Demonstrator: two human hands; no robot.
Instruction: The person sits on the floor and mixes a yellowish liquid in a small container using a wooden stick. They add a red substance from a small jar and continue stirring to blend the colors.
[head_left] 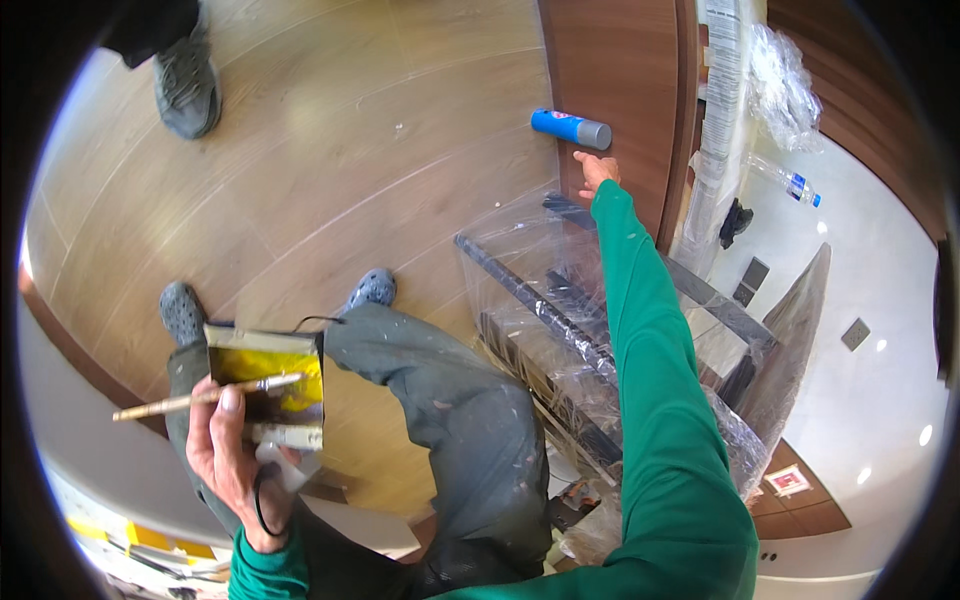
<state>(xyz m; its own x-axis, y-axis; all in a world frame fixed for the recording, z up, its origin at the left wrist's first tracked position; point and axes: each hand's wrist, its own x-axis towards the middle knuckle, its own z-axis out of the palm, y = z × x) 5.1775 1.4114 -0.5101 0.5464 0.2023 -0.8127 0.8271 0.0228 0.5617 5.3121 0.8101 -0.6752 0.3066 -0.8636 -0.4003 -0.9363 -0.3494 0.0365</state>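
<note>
My left hand (232,455), at the lower left, is closed on a thin paintbrush (165,406) with a wooden handle. The same hand seems to hold a small open box (262,340) with yellow inside; the brush tip lies over its opening. How the fingers grip the box is partly hidden. Stretched far ahead, my right hand (596,172) has its fingers apart and nothing in them. Just beyond its fingertips is a blue spray can (562,125) with a grey cap, apart from the hand. The can appears sideways against a brown wood panel (625,70).
Plastic-wrapped dark metal bars (530,295) stand beneath my right arm. Another person's shoe (188,90) is on the wood floor (330,130) at the far left. To the right are crumpled clear plastic (785,90) and a water bottle (790,183).
</note>
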